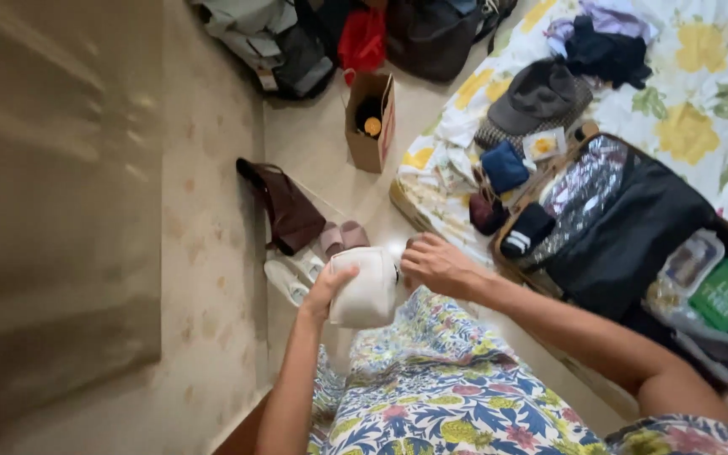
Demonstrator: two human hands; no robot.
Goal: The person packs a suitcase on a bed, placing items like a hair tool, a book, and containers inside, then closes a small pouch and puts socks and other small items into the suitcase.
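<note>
Pale floor of a bedroom, seen from above over a lap in a blue floral garment [440, 388].

Left hand [328, 293] wrapped around the near side of a small white pouch [370, 295], fingers closed on it, thumb on top. Right hand [436, 264] at the pouch's far end, fingers curled and touching it; whether pinching a zip pull or only resting there, cannot tell. Pouch held in the air above the knees, apart from the floor.

Seemingly mid-handling at the pouch's end. Any further move calls for a steady left grip while the right works the small part.

Beyond: white shoes [292, 280] and pink slippers [343, 236] on the floor, a brown bag [290, 209], an open cardboard box [370, 126]. To the right, an open dark suitcase [634, 232] on a yellow-flowered sheet [705, 93], with a grey cap [537, 93] nearby.

Pouch's opening hidden by the right hand; suitcase cut off at the right edge; bags along the top edge too dark to tell apart.
</note>
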